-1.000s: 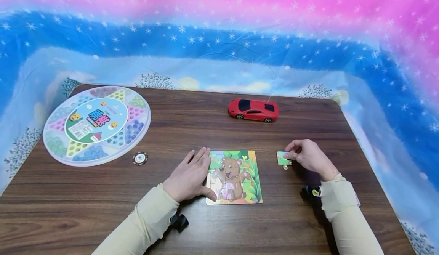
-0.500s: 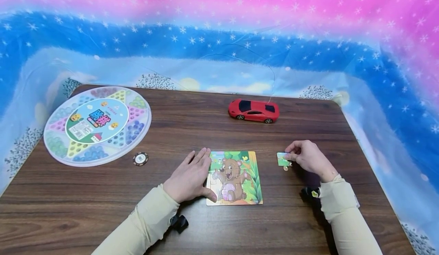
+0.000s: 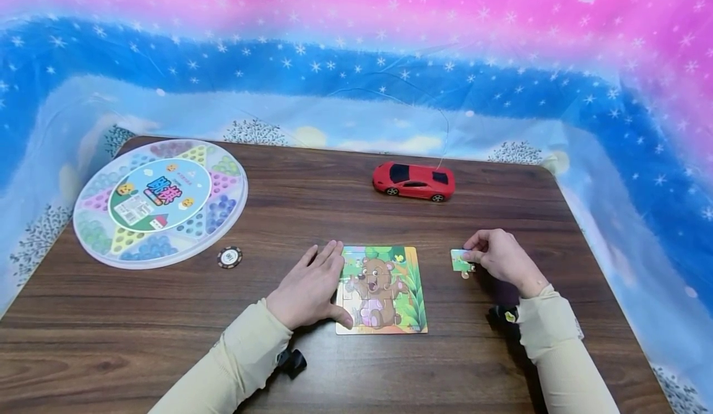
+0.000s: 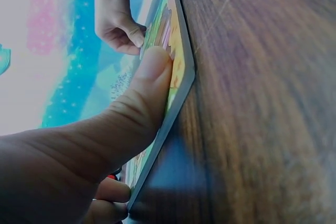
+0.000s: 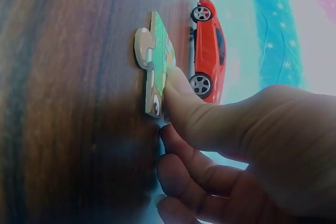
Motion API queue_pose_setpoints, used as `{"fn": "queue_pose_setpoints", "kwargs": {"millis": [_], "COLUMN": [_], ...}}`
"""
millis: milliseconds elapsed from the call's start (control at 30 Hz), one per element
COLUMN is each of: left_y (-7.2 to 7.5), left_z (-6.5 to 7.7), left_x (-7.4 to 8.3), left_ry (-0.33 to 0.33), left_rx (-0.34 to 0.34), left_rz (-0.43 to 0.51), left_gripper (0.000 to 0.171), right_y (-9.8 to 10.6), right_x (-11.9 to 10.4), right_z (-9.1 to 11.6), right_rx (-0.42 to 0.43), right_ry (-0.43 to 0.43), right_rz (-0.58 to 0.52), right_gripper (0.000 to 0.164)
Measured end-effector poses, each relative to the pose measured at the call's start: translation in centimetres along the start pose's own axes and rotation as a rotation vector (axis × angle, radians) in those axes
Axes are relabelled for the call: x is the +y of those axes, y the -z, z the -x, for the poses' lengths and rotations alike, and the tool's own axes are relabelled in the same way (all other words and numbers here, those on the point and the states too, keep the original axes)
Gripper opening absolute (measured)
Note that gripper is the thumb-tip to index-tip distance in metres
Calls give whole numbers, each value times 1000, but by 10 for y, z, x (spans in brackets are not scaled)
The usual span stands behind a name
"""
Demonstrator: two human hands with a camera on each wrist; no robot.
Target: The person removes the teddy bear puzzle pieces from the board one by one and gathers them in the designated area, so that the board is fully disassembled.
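Observation:
A square bear jigsaw puzzle [image 3: 384, 306] lies flat on the wooden table in the head view. My left hand [image 3: 309, 287] rests at its left side, fingers stretched along the edge. Its thumb [image 4: 153, 69] presses on the puzzle's near left part in the left wrist view. To the right of the puzzle, my right hand [image 3: 505, 259] pinches a puzzle piece [image 3: 460, 260]. Green with a tan tab, that piece [image 5: 159, 61] lies close over the table, the thumb on its picture side and a fingertip at its edge.
Behind the puzzle stands a red toy car [image 3: 413, 182]. A round Chinese checkers set [image 3: 217, 241] occupies the back left, with a poker chip [image 3: 229, 257] beside it. Starry patterned cloth [image 3: 345, 117] hangs round the table's back and sides.
Both hands keep their places, the left at the puzzle and the right on the piece. Only the head view shifts very slightly.

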State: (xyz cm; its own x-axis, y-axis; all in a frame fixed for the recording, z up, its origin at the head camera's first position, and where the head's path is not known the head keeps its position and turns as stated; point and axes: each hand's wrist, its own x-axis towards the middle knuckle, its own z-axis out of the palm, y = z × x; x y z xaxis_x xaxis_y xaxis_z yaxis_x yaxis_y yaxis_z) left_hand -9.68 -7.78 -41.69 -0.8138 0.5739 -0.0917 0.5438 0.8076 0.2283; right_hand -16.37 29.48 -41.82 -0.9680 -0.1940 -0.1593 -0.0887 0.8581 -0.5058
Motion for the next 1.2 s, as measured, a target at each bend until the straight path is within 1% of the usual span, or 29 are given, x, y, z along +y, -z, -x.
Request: {"fn": "queue_pose_setpoints", "kwargs": {"millis": [200,367,467,567,667,733,833,933,1033,1200], "left_y": [0,0,0,0,-1,-1,-1,-1,-2,-3], "left_z": [0,0,0,1,1,1,1,0,0,0], "left_x": [0,0,1,1,1,0,0,0,-1,-1], "left_ry": [-5,-3,3,7,6,4,-2,-11,-15,-13], "left_rx": [12,10,11,4,5,7,13,27,44,46], "left_rz": [-4,-4,0,0,-2,-3,2,-1,-14,-18], "left_gripper": [111,110,111,113,112,111,111,111,110,110], "right_y": [-1,-2,-2,-1,0,1,1,-1,-5,-15], "right_x": [-4,-5,-7,-11,-18,-23,-31,-41,-51,-67], "right_z": [0,3,5,7,9,11,14,16,17,16], "right_rx": [-1,22,43,82,129,151,162,177,189,160], "right_ry": [-13,-12,-7,4,34,53,54,52,75,120], "right_rz": [12,46,94,165,235,262,242,173,115,77], "right_gripper": [10,10,11,13,18,20,21,19,18,18]}}
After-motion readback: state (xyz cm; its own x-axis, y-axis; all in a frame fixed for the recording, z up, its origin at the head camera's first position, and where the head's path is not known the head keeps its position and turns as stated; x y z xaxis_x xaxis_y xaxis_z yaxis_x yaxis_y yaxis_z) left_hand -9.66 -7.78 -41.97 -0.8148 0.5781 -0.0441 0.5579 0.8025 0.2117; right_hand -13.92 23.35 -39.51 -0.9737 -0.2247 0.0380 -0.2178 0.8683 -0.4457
